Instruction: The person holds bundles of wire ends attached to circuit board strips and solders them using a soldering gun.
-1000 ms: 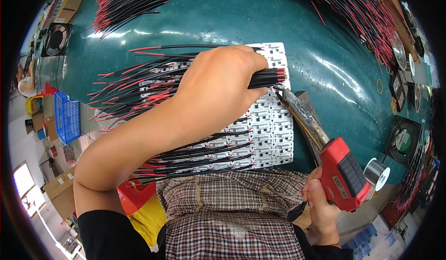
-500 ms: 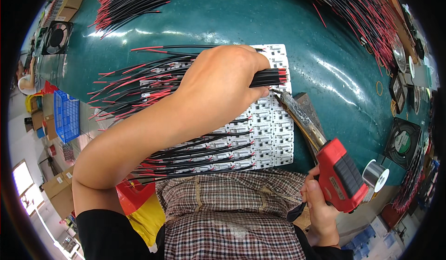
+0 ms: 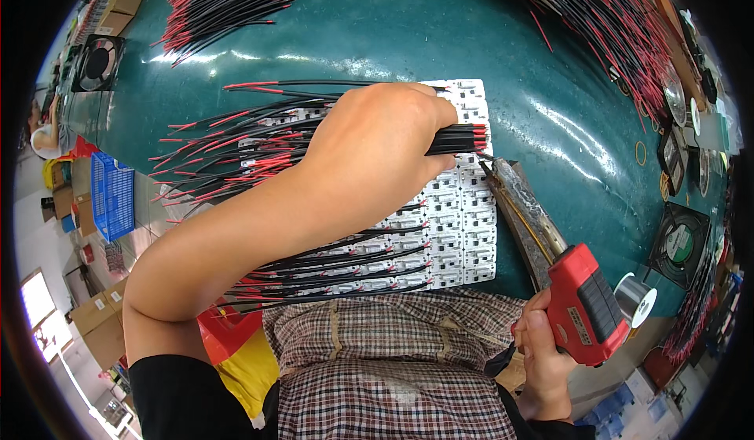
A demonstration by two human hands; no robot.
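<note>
My left hand is closed round a bundle of black wires, whose red ends stick out to the right past my fingers. Under it lies a panel of white circuit boards, with black and red wires running off to the left across it. My right hand grips a red and black soldering gun at the lower right. Its slim metal tip points up and left, close to the red wire ends; whether it touches them I cannot tell. A dark metal bar lies beneath the gun's barrel.
Piles of black and red wires lie on the green table, one wire pile at far left and another at far right. A solder spool and a black fan are on the right. A blue basket stands at left.
The soldering gun has shifted slightly right and down, its tip now nearer the red wire ends. My left hand and the wire bundle have dropped a little toward me.
</note>
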